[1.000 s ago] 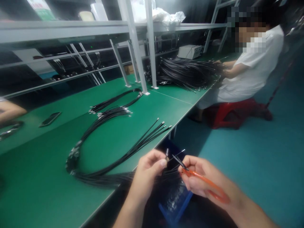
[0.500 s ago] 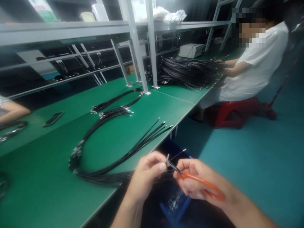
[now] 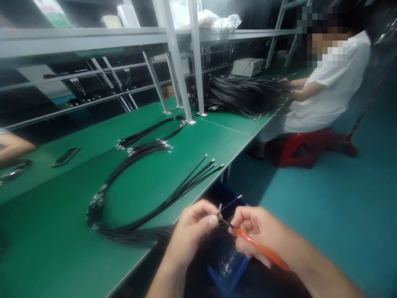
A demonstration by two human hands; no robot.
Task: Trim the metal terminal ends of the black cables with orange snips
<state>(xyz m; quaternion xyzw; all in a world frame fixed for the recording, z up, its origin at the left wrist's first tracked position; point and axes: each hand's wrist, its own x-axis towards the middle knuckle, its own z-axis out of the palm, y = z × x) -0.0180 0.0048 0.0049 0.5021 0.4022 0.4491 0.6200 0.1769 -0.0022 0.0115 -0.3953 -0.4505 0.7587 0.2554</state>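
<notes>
My left hand [image 3: 198, 223] pinches the end of a black cable just past the table's edge. Wrapped round the orange handles of a cutting tool [image 3: 260, 247], my right hand [image 3: 252, 231] is closed. The tool's dark jaws meet the cable end at my left fingertips. A thin cable with a silvery tip [image 3: 237, 198] sticks out behind the jaws. From my hands a bundle of black cables [image 3: 133, 232] runs left over the green table [image 3: 149, 178] and curls back; several loose ends [image 3: 198, 171] point towards the table's edge.
Below my hands is a blue bin [image 3: 231, 277] with small clear bits in it. A phone [image 3: 66, 157] lies at left near another person's arm [image 3: 15, 147]. A seated person in white [image 3: 335, 87] handles a large cable pile [image 3: 242, 93]. Metal posts [image 3: 180, 70] carry a shelf.
The orange handles have come closer together as my right hand squeezed the tool. My left hand stays nearly in place, and the view has shifted slightly.
</notes>
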